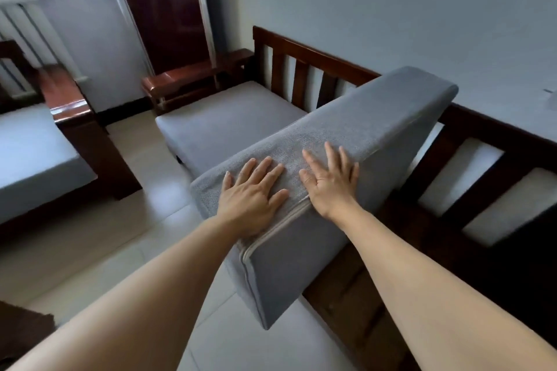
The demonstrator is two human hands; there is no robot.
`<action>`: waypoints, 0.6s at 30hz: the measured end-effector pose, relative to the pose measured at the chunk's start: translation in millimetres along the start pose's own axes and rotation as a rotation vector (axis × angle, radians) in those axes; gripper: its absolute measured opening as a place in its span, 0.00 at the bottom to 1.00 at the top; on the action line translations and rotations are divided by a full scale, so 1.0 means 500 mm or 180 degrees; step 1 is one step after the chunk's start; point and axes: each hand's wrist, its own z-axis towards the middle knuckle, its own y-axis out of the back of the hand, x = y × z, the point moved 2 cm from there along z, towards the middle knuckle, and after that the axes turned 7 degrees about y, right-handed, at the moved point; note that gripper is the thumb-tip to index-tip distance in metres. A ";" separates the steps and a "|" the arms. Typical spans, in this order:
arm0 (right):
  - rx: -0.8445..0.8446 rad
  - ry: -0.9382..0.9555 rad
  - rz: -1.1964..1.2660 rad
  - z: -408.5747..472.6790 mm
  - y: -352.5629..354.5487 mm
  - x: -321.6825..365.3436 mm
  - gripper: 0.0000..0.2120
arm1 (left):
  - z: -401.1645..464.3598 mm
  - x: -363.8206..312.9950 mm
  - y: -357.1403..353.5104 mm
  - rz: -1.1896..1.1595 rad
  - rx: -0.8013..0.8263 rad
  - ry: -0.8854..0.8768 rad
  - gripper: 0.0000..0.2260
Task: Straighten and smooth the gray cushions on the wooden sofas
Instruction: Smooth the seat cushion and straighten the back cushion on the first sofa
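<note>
— Gray fabric everywhere: where is the piece being worked on?

— On the long wooden sofa (316, 60) against the pale wall. One gray cushion (346, 135) is tipped up out of its seat, lying slantwise across the frame with its near end jutting over the tiled floor (144, 178). A second seat cushion (229, 120) lies flat in the far bay, and another sofa (75, 117) with its own gray pad stands to the left, near a radiator (21, 27).

— How will it handle?

— I judge it a foam block: thick, fairly stiff, holding its edges, light for its bulk, with a coarse woven cover that should not slip under the palms. A zip seam (271, 235) runs along the near edge. For turning it back down, I would take it by the two long sides, not by the loose cover.

— And the hands?

— Both lie flat on the upper face near the near end. The left hand (253, 193) has its fingers (262, 169) spread wide, pressing and gripping nothing; the right hand (331, 184) likewise, its fingers (331, 156) fanned toward the far edge. They sit just beside each other, not touching.
</note>
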 end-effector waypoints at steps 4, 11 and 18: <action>-0.0170 -0.0865 0.0320 -0.042 -0.019 0.052 0.27 | 0.000 0.025 0.007 0.0162 0.0070 -0.0369 0.26; -0.0335 -0.1342 0.0900 -0.068 -0.029 0.126 0.29 | 0.039 0.042 0.020 0.0332 0.0109 -0.0634 0.25; -0.0552 -0.1327 0.0927 -0.055 -0.040 0.129 0.27 | 0.069 0.060 0.030 0.0362 0.0177 -0.0830 0.26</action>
